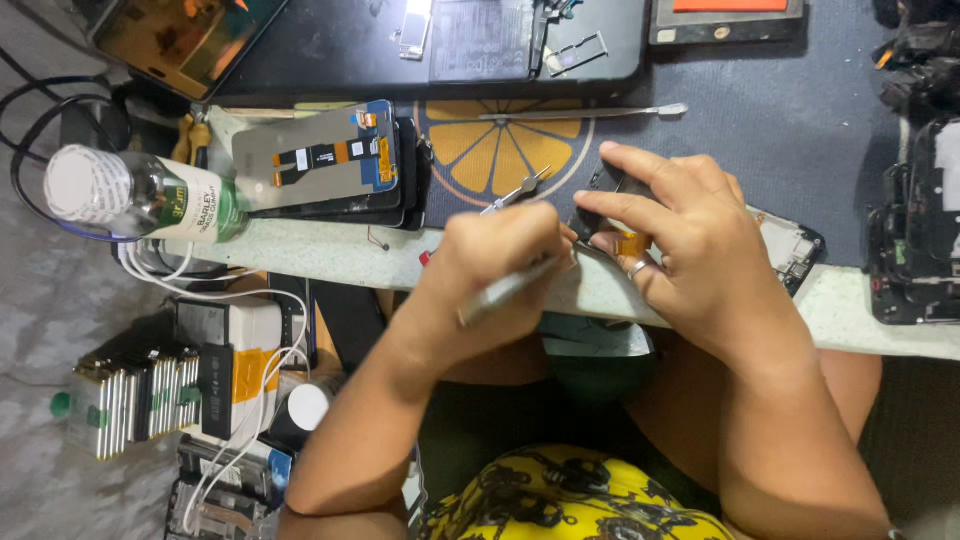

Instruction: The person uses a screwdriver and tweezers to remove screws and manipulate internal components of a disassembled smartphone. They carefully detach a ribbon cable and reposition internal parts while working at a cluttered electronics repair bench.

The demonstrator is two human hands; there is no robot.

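My left hand [495, 265] grips a thin metal tool [500, 291], its tip hidden at the edge of an opened phone [790, 245] lying on the table edge. My right hand [680, 235] presses down on that phone, fingers spread over its dark frame, with a small orange flex cable [632, 243] showing between the fingers. A ring sits on one finger. Metal tweezers [517, 190] lie just beyond my left hand.
A stack of phone screens [330, 160] lies at left beside a clear bottle with a white cap [130, 192]. A metal spudger [590, 113] rests on the orange-slice mat [480, 145]. Dark phone parts [915, 200] stand at right; boxes and white cables sit below left.
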